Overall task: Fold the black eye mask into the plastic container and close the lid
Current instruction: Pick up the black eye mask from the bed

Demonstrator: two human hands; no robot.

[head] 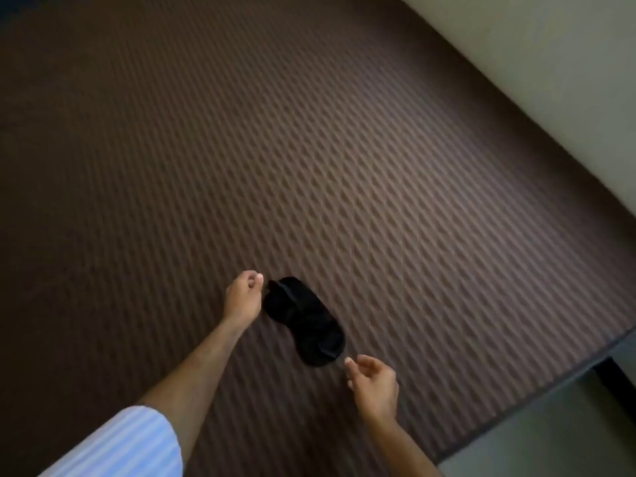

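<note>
The black eye mask (304, 320) lies flat on a brown quilted surface (309, 149), slanting from upper left to lower right. My left hand (242, 296) hovers at the mask's upper left end, fingers curled with thumb and fingertips close together, holding nothing that I can see. Just off the mask's lower right end is my right hand (373, 382), fingers loosely bent and apart, a small gap between it and the fabric. No plastic container or lid is in view.
The brown quilted surface ends at an edge on the right, where a pale floor (550, 435) shows below. A light wall (550, 63) runs along the upper right. A dark object (616, 376) stands by the surface's right corner.
</note>
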